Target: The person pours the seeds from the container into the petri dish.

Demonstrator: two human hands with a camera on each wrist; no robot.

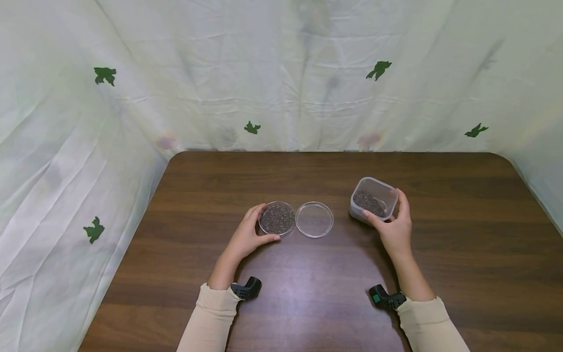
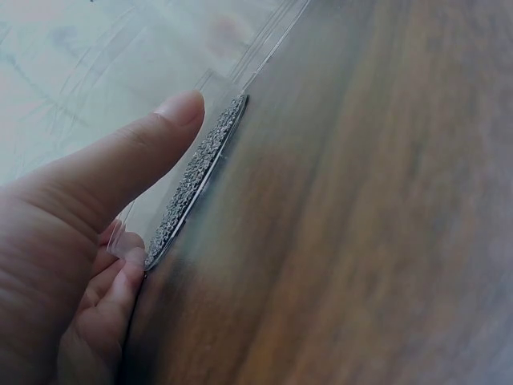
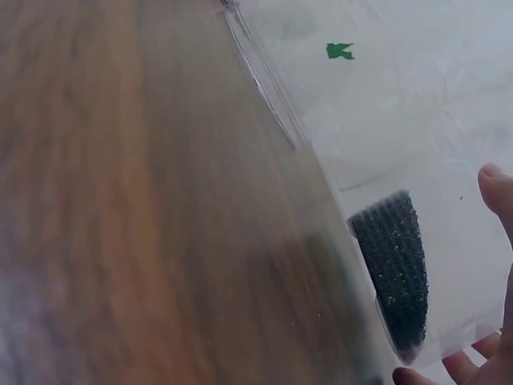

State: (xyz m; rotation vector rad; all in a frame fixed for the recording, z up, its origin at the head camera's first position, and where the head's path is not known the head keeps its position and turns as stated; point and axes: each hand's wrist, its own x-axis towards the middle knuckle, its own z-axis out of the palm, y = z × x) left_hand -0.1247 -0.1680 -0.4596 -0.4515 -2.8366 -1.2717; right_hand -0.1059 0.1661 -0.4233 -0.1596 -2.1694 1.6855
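Note:
My left hand (image 1: pixel 249 237) grips a round clear petri dish (image 1: pixel 278 202) from its left side, thumb at the near edge and fingers at the far edge. Dark grey granules (image 1: pixel 277 220) cover the dish's bottom in an even layer. Right beside it lies an empty clear round dish or lid (image 1: pixel 314 220). Farther right, my right hand (image 1: pixel 396 232) holds a translucent plastic container (image 1: pixel 357 215) by its right side and near rim. Inside, more dark granules (image 3: pixel 397 277) are heaped toward one side. Whether the container's base touches the table cannot be told.
Everything is on a brown wood-grain table (image 1: pixel 286 293) with rounded far corners. A pale cloth (image 1: pixel 281 73) with green patches (image 1: pixel 379 70) hangs behind the table and along its sides. Each wrist wears a black camera (image 1: pixel 248 288).

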